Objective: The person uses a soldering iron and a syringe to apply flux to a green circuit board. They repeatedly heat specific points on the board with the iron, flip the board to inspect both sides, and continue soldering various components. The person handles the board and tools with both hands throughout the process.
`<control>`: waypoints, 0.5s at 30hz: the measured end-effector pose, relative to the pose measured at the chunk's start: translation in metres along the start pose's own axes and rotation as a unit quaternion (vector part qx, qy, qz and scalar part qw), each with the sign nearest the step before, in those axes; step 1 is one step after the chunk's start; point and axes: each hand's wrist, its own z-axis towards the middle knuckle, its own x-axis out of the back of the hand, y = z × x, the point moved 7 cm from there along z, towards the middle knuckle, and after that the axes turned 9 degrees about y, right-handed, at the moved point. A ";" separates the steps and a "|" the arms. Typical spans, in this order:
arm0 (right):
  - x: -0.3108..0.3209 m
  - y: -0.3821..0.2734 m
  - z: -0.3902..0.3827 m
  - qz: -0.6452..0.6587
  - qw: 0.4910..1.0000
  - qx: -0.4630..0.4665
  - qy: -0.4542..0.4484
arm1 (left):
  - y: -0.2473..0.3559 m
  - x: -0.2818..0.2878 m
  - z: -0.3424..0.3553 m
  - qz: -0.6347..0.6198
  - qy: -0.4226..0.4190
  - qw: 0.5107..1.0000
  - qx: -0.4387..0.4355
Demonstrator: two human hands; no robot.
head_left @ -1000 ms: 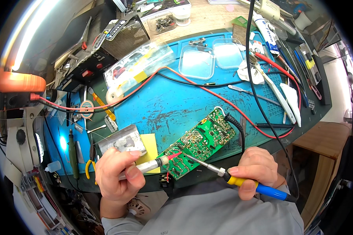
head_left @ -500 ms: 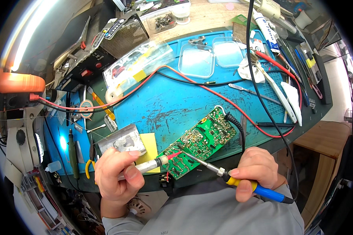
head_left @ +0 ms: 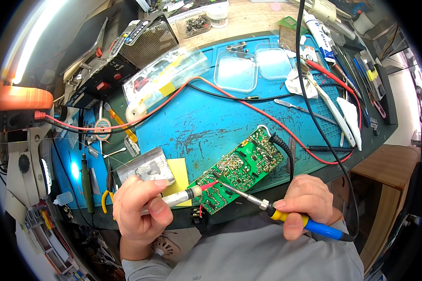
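Observation:
In my left hand (head_left: 143, 206) is a syringe (head_left: 174, 198) with a clear barrel and a pink tip; my fingers are closed around it. Its tip meets the green circuit board (head_left: 241, 173), which lies slanted at the near edge of the blue mat, solder side up. A soldering iron (head_left: 290, 218) with a yellow and blue handle is gripped by my right hand (head_left: 309, 206). The iron's metal point reaches the board right beside the pink tip; whether the two touch is too small to tell. A black coiled cord (head_left: 282, 146) leaves the board's far right end.
A yellow paper (head_left: 178, 171) and a metal plate (head_left: 147, 167) lie left of the board. Red and black test leads cross the blue mat (head_left: 192, 126). Farther back are clear boxes (head_left: 236, 71). A black cable (head_left: 314, 117) hangs down at the right, near tweezers and brushes.
Both tips stay at the same spot on the board. The soldering iron's rear end has shifted very slightly to the right, its cable with it.

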 end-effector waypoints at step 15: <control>0.000 0.001 0.000 0.003 1.000 -0.004 -0.006 | -0.008 0.005 -0.003 -0.034 0.016 0.999 0.028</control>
